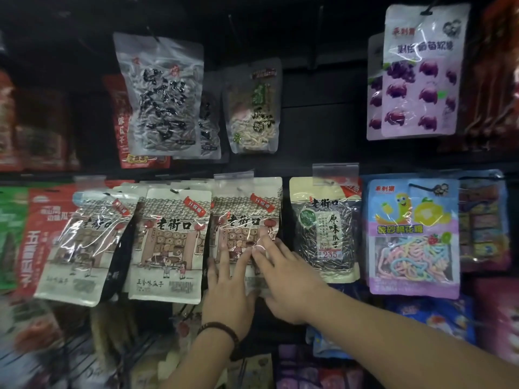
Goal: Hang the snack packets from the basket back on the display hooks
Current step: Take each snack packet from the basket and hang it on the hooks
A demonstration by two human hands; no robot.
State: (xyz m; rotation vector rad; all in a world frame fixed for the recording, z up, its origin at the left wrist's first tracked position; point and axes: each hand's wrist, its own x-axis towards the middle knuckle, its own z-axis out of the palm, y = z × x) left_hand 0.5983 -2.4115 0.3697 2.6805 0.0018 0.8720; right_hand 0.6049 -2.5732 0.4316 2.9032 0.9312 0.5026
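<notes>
The cream seed packet (247, 217) hangs upright in the lower row, long axis vertical, rightmost of 3 alike. It shows a tiled-roof shop drawing and a red corner label. The left hand (227, 293) (bead bracelet (219, 328) at the wrist) and right hand (286, 287) press flat on it with straight fingers, gripping nothing. They hide its bottom edge.

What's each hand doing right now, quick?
Left hand: open, straight fingers pressing the cream plastic seed packet with the tiled-roof drawing.
Right hand: open, fingers flat on the same packet.
</notes>
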